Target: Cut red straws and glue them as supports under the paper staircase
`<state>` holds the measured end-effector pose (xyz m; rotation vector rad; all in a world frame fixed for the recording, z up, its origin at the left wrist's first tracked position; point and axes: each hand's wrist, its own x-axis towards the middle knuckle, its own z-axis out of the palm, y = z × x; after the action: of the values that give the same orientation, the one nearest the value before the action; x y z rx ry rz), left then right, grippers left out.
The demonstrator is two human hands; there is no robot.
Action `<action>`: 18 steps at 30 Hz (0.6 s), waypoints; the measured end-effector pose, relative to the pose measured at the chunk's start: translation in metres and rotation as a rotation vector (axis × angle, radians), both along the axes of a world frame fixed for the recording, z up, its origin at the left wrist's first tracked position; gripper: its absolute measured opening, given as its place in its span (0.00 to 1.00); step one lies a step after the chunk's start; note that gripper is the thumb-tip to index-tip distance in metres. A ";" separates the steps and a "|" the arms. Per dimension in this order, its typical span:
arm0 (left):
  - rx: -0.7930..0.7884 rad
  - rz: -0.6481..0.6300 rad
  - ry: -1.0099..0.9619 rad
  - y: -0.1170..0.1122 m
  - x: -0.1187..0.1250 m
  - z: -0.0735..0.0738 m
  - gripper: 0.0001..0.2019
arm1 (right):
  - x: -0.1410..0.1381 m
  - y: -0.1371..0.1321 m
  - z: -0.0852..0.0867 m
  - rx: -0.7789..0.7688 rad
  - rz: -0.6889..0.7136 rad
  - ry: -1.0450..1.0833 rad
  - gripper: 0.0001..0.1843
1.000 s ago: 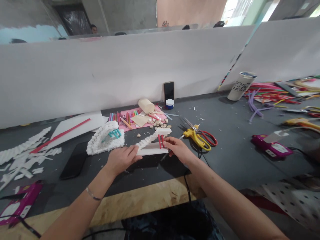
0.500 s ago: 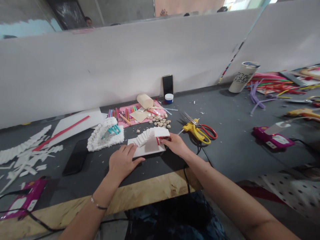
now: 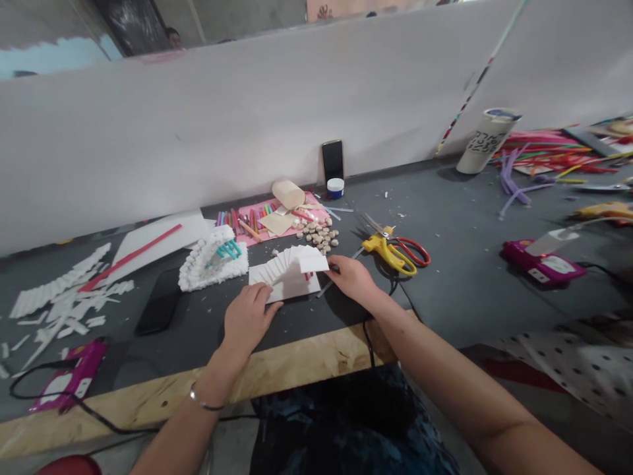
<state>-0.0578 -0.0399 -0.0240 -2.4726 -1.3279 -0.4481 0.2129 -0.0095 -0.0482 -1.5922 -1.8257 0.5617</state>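
A small white model staircase (image 3: 283,265) stands on a flat white base (image 3: 297,289), its curved steps rising to a white top panel (image 3: 313,260). Red bits (image 3: 308,276) show beneath that panel. My left hand (image 3: 246,315) holds the base at its left end, fingers on top and thumb along the front edge. At the panel's right edge my right hand (image 3: 352,277) is closed in a pinch; a dark spot shows between thumb and finger, too small to name. Behind that hand lie yellow-handled scissors (image 3: 388,254) and red-handled scissors (image 3: 414,251).
A white textured model with turquoise bars (image 3: 212,264) and a dark phone (image 3: 159,302) lie left. Pebbles (image 3: 319,234) and a pink sheet (image 3: 247,239) with crayon-like sticks are behind. White strips (image 3: 64,297) cover the far left. Magenta boxes (image 3: 541,265) with cables sit at both sides.
My right hand has drawn back slightly from under the top panel to its right edge. The staircase model has shifted a little, with my left hand still on its base.
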 end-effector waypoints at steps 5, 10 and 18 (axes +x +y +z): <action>-0.004 0.033 0.016 0.000 0.004 -0.005 0.09 | 0.002 -0.008 0.007 0.013 -0.058 -0.202 0.09; -0.008 0.036 -0.018 -0.002 0.007 -0.007 0.09 | -0.005 -0.008 0.010 0.106 -0.013 -0.346 0.11; -0.040 0.060 -0.016 -0.007 0.009 -0.007 0.09 | -0.019 -0.002 0.000 0.194 -0.012 -0.414 0.14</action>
<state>-0.0489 -0.0470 -0.0315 -2.4583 -1.4265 -0.4318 0.1942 -0.0114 -0.0486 -1.6715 -2.0911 0.0411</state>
